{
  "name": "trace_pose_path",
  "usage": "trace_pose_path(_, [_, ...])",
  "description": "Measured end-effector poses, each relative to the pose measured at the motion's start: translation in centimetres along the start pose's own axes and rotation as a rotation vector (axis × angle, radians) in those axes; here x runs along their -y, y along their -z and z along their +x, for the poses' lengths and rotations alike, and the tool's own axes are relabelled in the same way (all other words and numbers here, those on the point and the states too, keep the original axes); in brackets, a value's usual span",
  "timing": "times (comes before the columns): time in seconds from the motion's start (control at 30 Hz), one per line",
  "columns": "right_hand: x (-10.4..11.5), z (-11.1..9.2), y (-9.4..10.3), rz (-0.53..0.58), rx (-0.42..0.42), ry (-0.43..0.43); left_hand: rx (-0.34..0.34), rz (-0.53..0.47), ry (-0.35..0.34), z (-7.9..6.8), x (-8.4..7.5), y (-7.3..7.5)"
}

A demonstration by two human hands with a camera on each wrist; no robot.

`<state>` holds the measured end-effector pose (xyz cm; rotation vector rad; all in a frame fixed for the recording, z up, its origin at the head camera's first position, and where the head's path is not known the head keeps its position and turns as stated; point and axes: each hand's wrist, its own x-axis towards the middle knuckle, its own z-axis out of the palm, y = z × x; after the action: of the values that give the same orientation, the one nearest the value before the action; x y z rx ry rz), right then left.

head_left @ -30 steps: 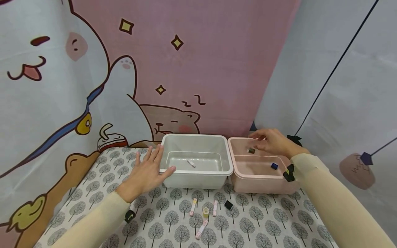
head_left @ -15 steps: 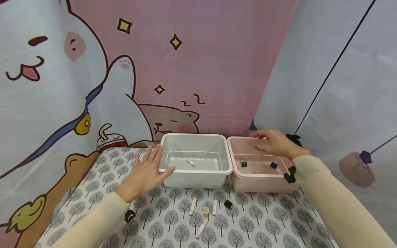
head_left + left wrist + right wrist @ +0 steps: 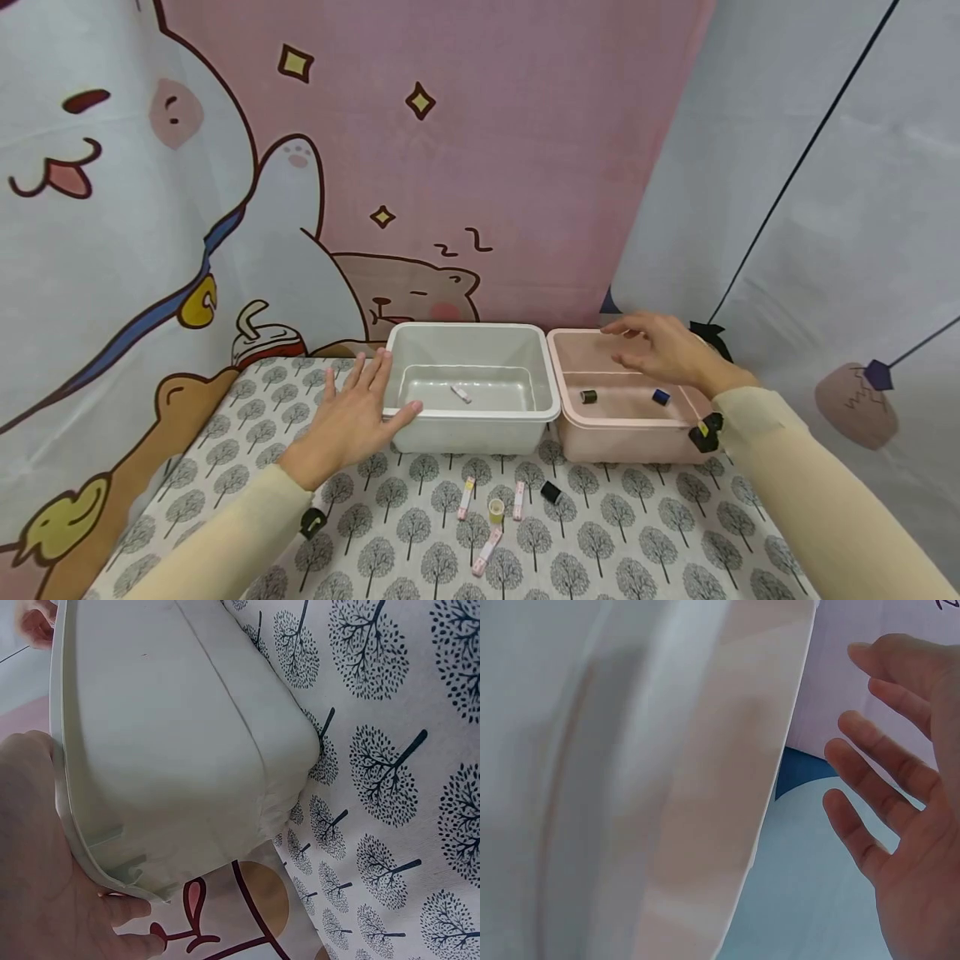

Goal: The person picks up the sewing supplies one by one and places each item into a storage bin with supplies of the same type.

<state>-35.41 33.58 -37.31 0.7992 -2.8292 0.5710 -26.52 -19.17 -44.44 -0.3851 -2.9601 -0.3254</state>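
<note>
My left hand [image 3: 351, 421] rests with spread, straight fingers on the left rim of the white bin [image 3: 468, 429]. In the left wrist view the fingers [image 3: 124, 909] lie along that rim. Over the pink bin [image 3: 637, 446] hovers my right hand [image 3: 667, 350], its fingers loosely bent and holding nothing. Below it, a dark green thread spool [image 3: 588, 397] and a blue spool [image 3: 661, 397] lie on the pink bin's floor. A slim white-and-pink stick [image 3: 461, 393] lies inside the white bin. The right wrist view shows the empty hand [image 3: 907, 780] beside the bin wall.
On the tree-print cloth [image 3: 420, 542] in front of the bins lie a black spool [image 3: 551, 492], a pale yellow spool [image 3: 496, 510] and several slim pink-and-white sticks [image 3: 487, 550]. The bins stand side by side against a printed backdrop [image 3: 540, 167].
The dark green spool has fallen from below my right fingers to the pink bin's floor. My right hand stays above the bin, its fingers slightly more open; my left hand has stayed put.
</note>
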Motion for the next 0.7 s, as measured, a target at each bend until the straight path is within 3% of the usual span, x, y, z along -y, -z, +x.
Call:
trace_pose_path(0.17, [0.5, -0.6, 0.0, -0.020, -0.033, 0.018, 0.001, 0.008, -0.001, 0.0, 0.0, 0.0])
trace_pose_path(0.47, [1.9, -1.9, -0.3, -0.046, -0.040, -0.022, 0.001, 0.014, -0.004, 0.1, -0.1, 0.1])
trace_pose_path(0.7, [3.1, -2.8, -0.6, -0.151, -0.130, 0.048, -0.001, 0.009, -0.005, 0.0, -0.2, 0.1])
